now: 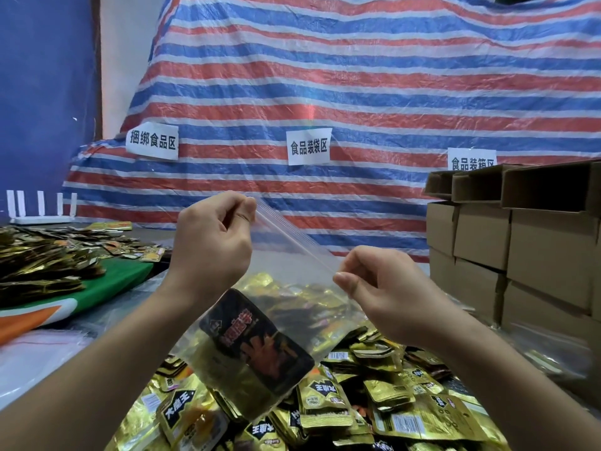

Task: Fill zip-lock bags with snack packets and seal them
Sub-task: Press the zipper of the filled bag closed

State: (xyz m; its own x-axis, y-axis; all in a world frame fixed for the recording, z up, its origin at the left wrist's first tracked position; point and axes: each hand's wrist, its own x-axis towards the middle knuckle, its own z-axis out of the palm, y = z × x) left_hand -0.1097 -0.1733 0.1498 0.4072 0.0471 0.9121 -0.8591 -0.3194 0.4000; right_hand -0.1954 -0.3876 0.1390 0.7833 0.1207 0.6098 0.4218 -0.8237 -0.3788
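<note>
Both hands hold a clear zip-lock bag (260, 336) up over the snack packet pile (374, 402) at the table's near edge. Left hand (211, 242) pinches one end of the zip strip (292, 237), right hand (380, 288) pinches the other; a dark packet (257, 349) sits inside. To seal well: keep strip taut, run thumb & finger along it end to end. Room is tight w/ cardboard boxes (520, 249) along the right edge.

Table (156, 236) is buried: gold snack packets (374, 405) heaped at the near edge, cardboard boxes (520, 249) stacked along the right edge.
</note>
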